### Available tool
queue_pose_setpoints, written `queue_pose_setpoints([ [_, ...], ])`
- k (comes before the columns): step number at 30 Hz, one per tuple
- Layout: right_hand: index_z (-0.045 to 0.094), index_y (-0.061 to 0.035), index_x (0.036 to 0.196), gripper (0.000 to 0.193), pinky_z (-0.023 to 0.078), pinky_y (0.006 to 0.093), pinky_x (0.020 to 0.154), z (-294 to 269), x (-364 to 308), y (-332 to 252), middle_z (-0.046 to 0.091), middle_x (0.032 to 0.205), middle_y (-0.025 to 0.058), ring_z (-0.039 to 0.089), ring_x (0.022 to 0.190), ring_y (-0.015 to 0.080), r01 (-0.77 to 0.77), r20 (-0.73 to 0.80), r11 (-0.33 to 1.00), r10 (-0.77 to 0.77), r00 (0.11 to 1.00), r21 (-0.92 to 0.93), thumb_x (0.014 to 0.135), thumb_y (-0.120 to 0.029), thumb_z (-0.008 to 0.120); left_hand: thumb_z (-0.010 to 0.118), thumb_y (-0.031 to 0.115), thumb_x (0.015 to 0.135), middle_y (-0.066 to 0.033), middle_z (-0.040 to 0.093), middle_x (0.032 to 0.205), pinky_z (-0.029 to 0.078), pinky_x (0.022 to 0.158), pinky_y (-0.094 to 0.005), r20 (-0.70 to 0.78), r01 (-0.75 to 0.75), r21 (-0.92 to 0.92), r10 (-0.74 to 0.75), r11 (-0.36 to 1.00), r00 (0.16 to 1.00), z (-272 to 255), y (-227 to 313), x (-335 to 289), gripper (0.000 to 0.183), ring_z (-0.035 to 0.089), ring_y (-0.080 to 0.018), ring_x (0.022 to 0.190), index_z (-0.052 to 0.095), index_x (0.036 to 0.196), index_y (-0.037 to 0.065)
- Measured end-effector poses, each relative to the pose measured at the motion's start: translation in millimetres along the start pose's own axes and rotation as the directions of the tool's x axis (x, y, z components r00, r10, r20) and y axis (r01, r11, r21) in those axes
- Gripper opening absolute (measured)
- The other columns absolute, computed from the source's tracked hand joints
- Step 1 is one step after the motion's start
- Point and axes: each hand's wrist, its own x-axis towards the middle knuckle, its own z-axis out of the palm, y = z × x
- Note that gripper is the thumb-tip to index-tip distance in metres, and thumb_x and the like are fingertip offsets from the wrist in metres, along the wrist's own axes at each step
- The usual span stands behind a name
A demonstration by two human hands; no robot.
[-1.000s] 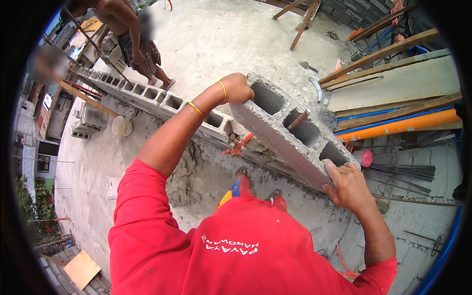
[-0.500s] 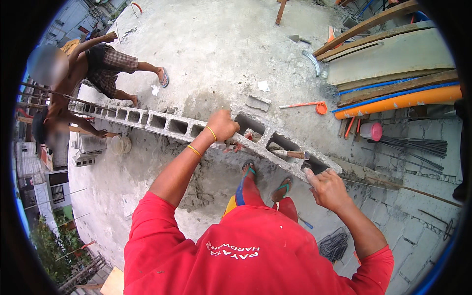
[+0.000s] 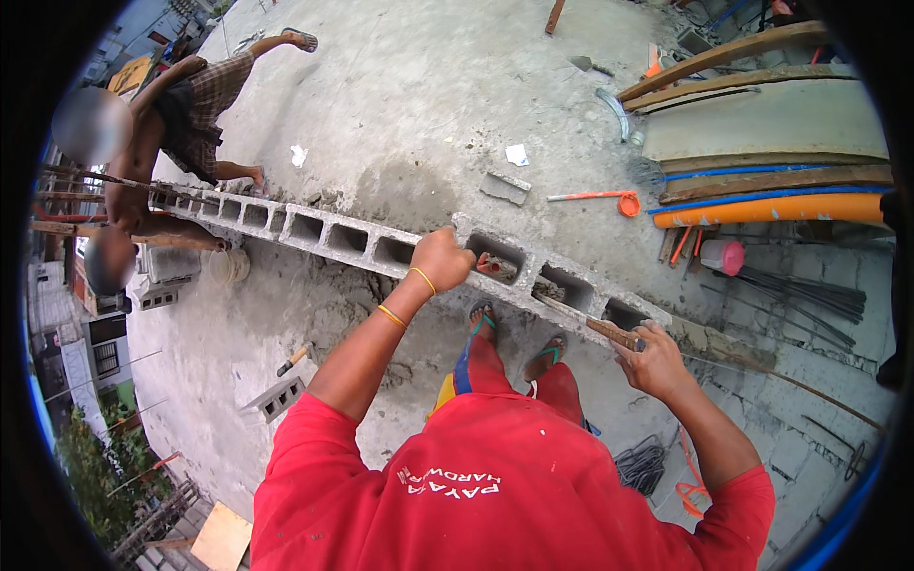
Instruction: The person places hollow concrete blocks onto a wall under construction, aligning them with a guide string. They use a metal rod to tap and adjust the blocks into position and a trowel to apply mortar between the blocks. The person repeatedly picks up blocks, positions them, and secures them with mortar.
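A grey hollow concrete block (image 3: pixel 524 288) sits at the near right end of a long row of laid blocks (image 3: pixel 309 228), with several open cells facing up. My left hand (image 3: pixel 443 259) is closed on the block's left end, where it meets the row. At the right end my right hand (image 3: pixel 651 362) is closed around the end of a wooden-handled tool (image 3: pixel 609 330). The tool's thin metal part lies slantwise along the block's near edge; its exact kind I cannot make out. A reddish scrap (image 3: pixel 488 263) shows inside the left cell.
A co-worker (image 3: pixel 143 181) bends over the row's far left end. A small hollow block (image 3: pixel 276 400) and a wooden-handled tool (image 3: pixel 293 360) lie at lower left. Orange pipe (image 3: pixel 771 208), timber (image 3: pixel 733 59), a pink pail (image 3: pixel 722 256) and rods (image 3: pixel 809 290) lie right.
The wooden-handled tool has swung out of the middle cell toward my right hand, which now grips its handle end. My left hand stays on the block. The co-worker's leg has lifted back.
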Motion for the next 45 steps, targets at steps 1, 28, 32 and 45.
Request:
queue_pose_setpoints([
  [1,0.048,-0.0109,0.145,0.066,0.048,0.0458,0.097,4,-1,1,0.065,0.085,0.0082,0.065,0.084,0.0287,0.017,-0.029,1.000,-0.017,0.999,-0.013,0.082,-0.012,0.067,0.069,0.027,0.074,-0.0345,0.066,0.089,0.053,0.084,-0.0500,-0.003,0.019,0.019,-0.019,1.000,1.000,-1,4,-2,0.038,0.066,-0.0488,0.090,0.065,0.084,-0.009],
  [28,0.052,-0.0062,0.140,0.059,0.048,0.0453,0.099,113,-11,65,0.068,0.090,0.0105,0.066,0.091,0.0280,0.085,-0.068,0.985,-0.075,0.995,0.154,0.083,-0.012,0.066,0.067,0.022,0.071,-0.0314,0.067,0.083,0.054,0.081,-0.0512,-0.190,0.174,0.205,-0.135,0.963,0.972,16,65,-45,0.030,0.067,-0.0468,0.086,0.065,0.083,-0.005],
  [32,0.054,-0.0032,0.137,0.057,0.048,0.0465,0.099,123,-10,53,0.070,0.094,0.0144,0.067,0.097,0.0307,0.052,-0.032,0.987,-0.047,0.998,0.155,0.082,-0.013,0.068,0.068,0.021,0.072,-0.0306,0.068,0.083,0.054,0.081,-0.0511,-0.141,0.171,0.183,-0.146,0.968,0.979,15,66,-40,0.031,0.067,-0.0460,0.085,0.065,0.086,-0.006],
  [45,0.063,-0.0033,0.117,0.041,0.047,0.0458,0.098,107,1,51,0.069,0.102,0.0157,0.065,0.099,0.0347,-0.071,-0.039,0.912,0.094,0.995,0.403,0.081,-0.021,0.073,0.069,0.020,0.073,-0.0294,0.068,0.086,0.054,0.082,-0.0512,-0.096,0.161,0.288,-0.139,0.944,0.986,22,68,-32,0.031,0.067,-0.0460,0.087,0.064,0.090,-0.006],
])
